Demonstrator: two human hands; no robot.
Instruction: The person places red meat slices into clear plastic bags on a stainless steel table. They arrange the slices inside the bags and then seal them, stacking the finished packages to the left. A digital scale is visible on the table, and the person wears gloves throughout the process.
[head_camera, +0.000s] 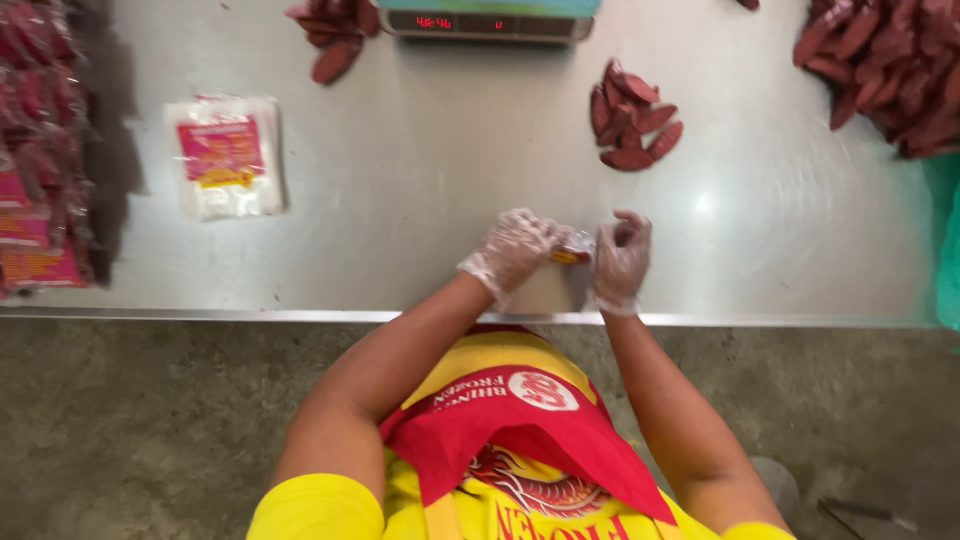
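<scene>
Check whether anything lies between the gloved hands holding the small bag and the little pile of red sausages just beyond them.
Nothing visible: bare steel table separates the left hand, right hand and small bag from the sausage pile.

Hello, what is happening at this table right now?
A person in thin plastic gloves stands at a steel table. The left hand and the right hand together hold a small clear bag near the table's front edge. A little pile of dark red sausage pieces lies just beyond, a bigger heap at far right, a scale at the back, and empty printed bags on the left.
</scene>
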